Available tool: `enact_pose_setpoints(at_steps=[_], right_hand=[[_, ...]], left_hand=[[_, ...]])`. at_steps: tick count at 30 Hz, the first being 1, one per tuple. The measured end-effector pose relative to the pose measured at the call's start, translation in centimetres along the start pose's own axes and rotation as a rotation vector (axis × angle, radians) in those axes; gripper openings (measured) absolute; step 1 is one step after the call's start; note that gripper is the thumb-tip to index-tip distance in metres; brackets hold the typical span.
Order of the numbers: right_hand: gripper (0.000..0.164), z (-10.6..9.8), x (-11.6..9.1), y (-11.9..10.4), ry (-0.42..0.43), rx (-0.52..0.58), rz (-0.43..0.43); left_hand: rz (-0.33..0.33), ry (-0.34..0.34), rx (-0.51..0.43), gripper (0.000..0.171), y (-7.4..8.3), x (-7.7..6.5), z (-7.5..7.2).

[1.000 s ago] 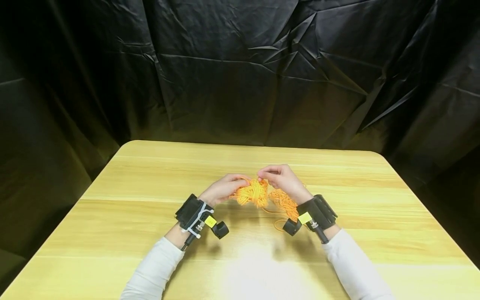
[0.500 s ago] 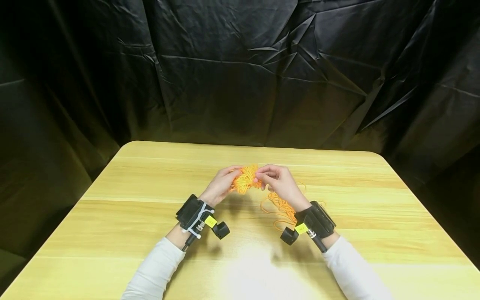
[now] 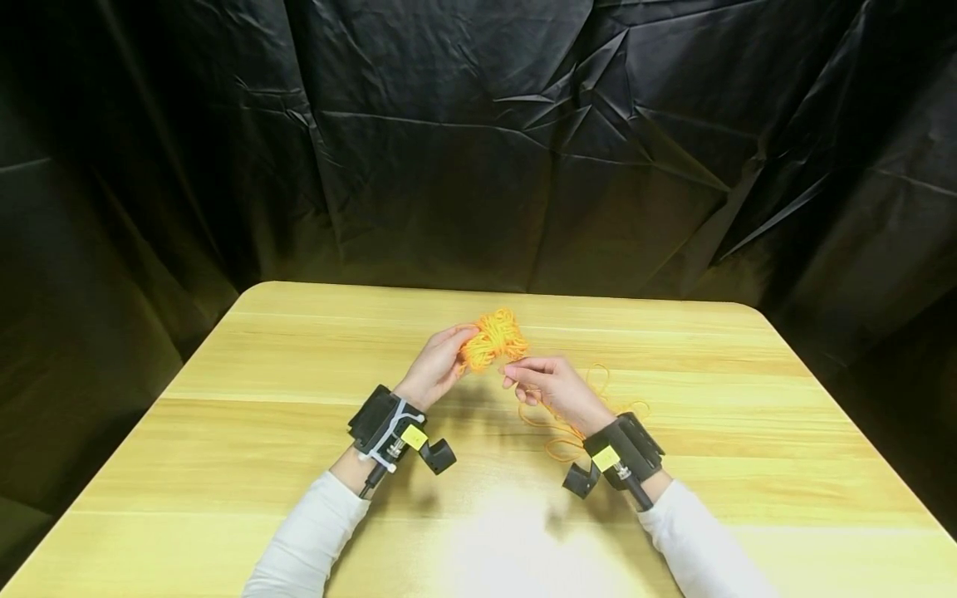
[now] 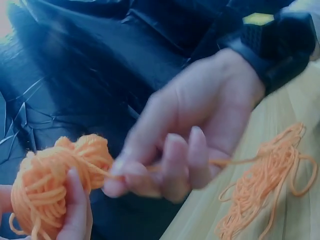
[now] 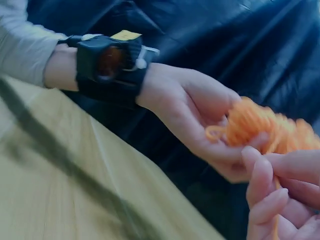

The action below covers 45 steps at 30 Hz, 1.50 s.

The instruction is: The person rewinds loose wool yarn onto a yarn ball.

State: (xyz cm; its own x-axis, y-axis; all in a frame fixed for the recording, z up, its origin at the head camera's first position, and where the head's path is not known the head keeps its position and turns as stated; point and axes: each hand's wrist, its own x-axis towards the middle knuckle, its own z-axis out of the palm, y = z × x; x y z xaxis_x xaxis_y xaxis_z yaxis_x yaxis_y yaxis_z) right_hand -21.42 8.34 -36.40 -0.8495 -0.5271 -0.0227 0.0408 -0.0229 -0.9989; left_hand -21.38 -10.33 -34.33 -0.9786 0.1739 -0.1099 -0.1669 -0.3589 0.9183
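Note:
A bundle of orange yarn point(image 3: 495, 339), cinched at its middle, is held up over the table by my left hand point(image 3: 437, 365). In the left wrist view the fingers and thumb curl round one end of the bundle point(image 4: 42, 190). My right hand point(image 3: 557, 386) pinches a strand close to the bundle's near right side. That strand point(image 4: 232, 161) runs taut from the bundle through the fingers and on to a loose heap of yarn point(image 4: 270, 182) lying on the table. The right hand and wrist partly hide the heap in the head view.
The wooden table point(image 3: 262, 415) has rounded far corners, with a black curtain point(image 3: 449, 191) behind it. Stray yarn loops point(image 3: 564, 448) spread out beside and beneath the right wrist. Both wrists wear black camera straps point(image 3: 624, 453).
The bundle in my left hand has risen and shifted slightly away from me. My right hand has travelled over its front and down to the near side, drawing the strand along.

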Motion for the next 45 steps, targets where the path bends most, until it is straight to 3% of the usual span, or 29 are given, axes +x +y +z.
enact_pose_setpoints(at_steps=[4, 8, 13, 18, 24, 28, 32, 35, 41, 45], right_hand=[[0.032, -0.6, 0.5, 0.9, -0.056, 0.123, 0.059], [0.017, -1.1, 1.2, 1.3, -0.068, 0.142, 0.099], [0.016, -1.9, 2.0, 0.8, 0.032, 0.075, 0.131], [0.022, -2.1, 2.4, -0.9, 0.093, -0.051, 0.084], [0.025, -1.2, 1.8, -3.3, 0.151, -0.373, -0.08], [0.018, -0.2, 1.1, -4.4, 0.17, -0.545, -0.235], [0.015, 0.8, 0.3, -4.9, 0.158, -0.581, -0.316], [0.017, 1.3, -0.3, -4.9, 0.17, -0.531, -0.313], [0.022, 1.9, -1.0, -3.4, 0.226, -0.29, -0.254], [0.024, 2.2, -1.2, -2.2, 0.201, -0.227, -0.23]], left_hand=[[-0.025, -0.06, -0.016, 0.016, 0.1, -0.2, -0.1], [-0.064, -0.164, 0.054, 0.021, 0.0, -0.2, -0.2], [-0.12, -0.22, 0.163, 0.024, -0.3, -0.2, -0.3], [-0.119, -0.224, 0.296, 0.025, -0.7, -0.2, -0.4], [-0.124, -0.238, 0.375, 0.021, -1.2, -0.2, -0.2], [-0.132, -0.194, 0.373, 0.021, -1.3, -0.1, 0.1], [-0.114, -0.097, 0.34, 0.02, -1.1, 0.0, 0.2], [-0.075, -0.037, 0.295, 0.021, -0.8, 0.1, 0.2], [-0.012, 0.041, 0.206, 0.026, -0.1, 0.1, 0.2], [0.026, 0.089, 0.159, 0.023, 0.3, 0.0, 0.4]])
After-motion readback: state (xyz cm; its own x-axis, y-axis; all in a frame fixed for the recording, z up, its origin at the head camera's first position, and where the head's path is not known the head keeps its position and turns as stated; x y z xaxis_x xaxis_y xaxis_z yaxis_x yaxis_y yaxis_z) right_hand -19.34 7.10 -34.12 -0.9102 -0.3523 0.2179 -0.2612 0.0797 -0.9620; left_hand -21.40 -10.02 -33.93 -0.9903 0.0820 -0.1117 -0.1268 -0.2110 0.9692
